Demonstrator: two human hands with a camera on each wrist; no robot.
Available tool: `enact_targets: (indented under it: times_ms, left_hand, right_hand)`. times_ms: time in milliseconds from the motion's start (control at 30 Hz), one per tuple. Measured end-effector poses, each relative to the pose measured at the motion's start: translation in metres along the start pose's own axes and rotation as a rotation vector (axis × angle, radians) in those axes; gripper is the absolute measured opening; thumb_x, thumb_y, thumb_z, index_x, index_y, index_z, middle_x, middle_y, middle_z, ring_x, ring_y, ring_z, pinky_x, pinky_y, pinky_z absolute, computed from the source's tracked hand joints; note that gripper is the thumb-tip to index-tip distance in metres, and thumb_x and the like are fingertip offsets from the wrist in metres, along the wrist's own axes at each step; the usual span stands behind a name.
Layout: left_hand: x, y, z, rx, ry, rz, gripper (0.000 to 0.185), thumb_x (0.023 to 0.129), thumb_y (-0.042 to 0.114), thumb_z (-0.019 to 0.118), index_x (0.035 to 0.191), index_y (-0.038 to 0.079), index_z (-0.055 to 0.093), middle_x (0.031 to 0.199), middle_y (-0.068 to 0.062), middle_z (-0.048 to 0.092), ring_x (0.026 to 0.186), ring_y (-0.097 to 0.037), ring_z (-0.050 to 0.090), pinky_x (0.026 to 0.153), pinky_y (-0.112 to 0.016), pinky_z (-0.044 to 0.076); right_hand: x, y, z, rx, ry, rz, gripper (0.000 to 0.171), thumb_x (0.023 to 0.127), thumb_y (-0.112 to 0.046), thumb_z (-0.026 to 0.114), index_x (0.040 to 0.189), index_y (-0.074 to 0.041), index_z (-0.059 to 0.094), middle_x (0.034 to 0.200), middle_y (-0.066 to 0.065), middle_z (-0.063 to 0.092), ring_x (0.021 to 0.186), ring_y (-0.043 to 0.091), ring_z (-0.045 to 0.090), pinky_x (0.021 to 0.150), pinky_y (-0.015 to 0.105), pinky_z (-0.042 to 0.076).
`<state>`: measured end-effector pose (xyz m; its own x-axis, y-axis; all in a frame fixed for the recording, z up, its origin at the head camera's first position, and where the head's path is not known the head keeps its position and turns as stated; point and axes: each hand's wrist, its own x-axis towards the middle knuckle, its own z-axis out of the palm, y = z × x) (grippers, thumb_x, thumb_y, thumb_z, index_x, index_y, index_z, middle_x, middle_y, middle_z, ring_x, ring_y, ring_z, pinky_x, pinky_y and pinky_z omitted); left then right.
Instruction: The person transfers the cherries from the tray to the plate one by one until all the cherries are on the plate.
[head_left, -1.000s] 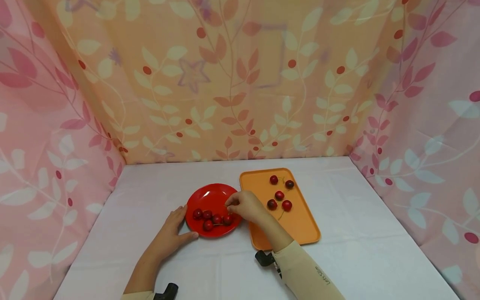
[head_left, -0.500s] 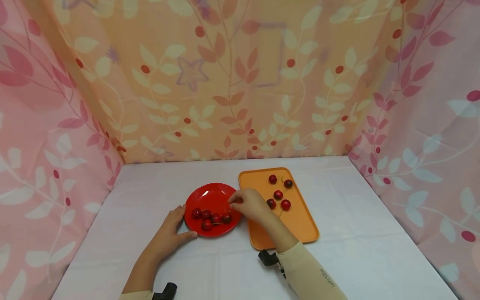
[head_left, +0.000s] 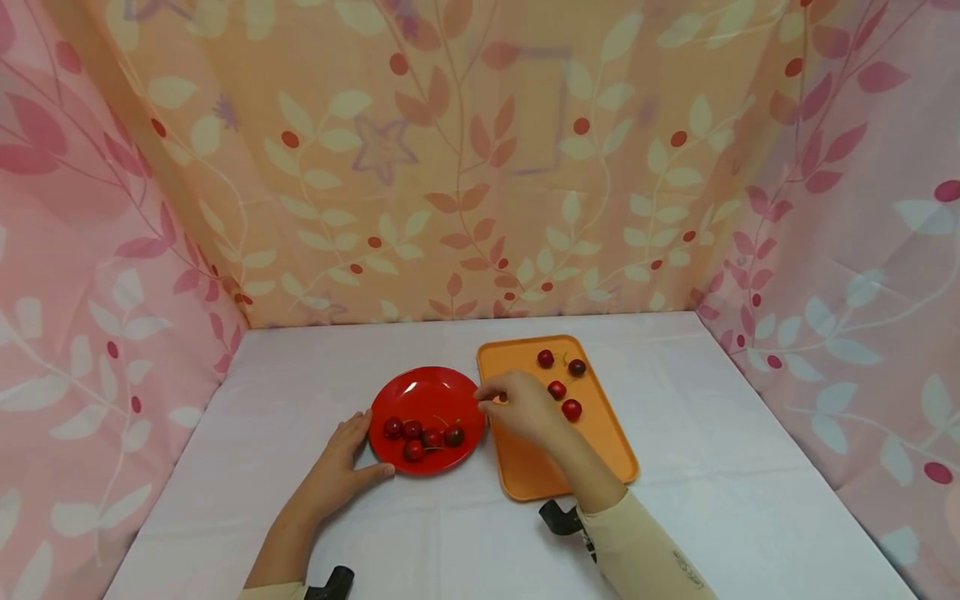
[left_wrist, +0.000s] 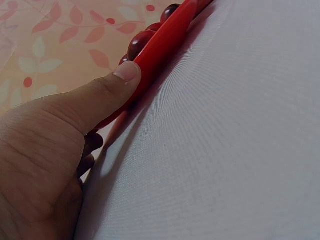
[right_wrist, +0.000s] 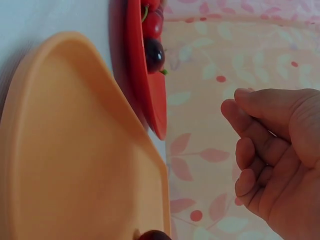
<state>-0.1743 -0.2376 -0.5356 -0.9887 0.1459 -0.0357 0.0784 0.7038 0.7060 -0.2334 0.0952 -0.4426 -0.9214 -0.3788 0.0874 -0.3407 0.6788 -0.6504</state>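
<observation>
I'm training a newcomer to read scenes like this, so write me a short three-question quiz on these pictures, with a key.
1. How many cherries show on the red plate in the head view?
2. True or false: the left hand touches the red plate.
3. The right hand holds: a) a cherry; b) the red plate; c) nothing visible.

Key: 1. Five. 2. True. 3. c.
</observation>
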Motion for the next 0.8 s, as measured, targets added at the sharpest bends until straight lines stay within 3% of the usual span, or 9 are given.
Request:
enact_targets:
  times_ms: [367,567,800]
  left_hand:
    - [-0.001,0.002,-0.001,-0.002,0.001,-0.010,0.111,0.078,0.059,0.081,0.164,0.019,0.024,0.170,-0.013,0.024,0.157,-0.045,0.009,0.118,-0.069,0.019]
    - [0.000,0.003,-0.001,-0.002,-0.004,-0.012,0.111,0.078,0.059,0.081,0.164,0.018,0.024,0.170,-0.013,0.023,0.156,-0.046,0.009,0.118,-0.069,0.019]
    - [0.000,0.001,-0.001,0.002,-0.003,0.009,0.111,0.079,0.059,0.081,0.164,0.016,0.024,0.169,-0.015,0.024,0.157,-0.044,0.010,0.120,-0.068,0.017]
  right_hand:
    - [-0.018,0.010,-0.024,-0.033,0.082,-0.027,0.012,0.092,-0.022,0.079,0.104,-0.022,0.080,0.096,-0.016,0.070,0.097,0.018,0.059,0.086,0.034,0.053]
    - [-0.026,0.015,-0.035,-0.037,0.104,-0.067,0.011,0.092,-0.018,0.078,0.101,-0.024,0.079,0.097,-0.014,0.072,0.102,0.022,0.063,0.087,0.036,0.058]
    - [-0.037,0.021,-0.048,-0.070,0.151,-0.100,0.013,0.090,-0.016,0.080,0.099,-0.024,0.079,0.094,-0.013,0.072,0.094,0.016,0.060,0.080,0.034,0.056]
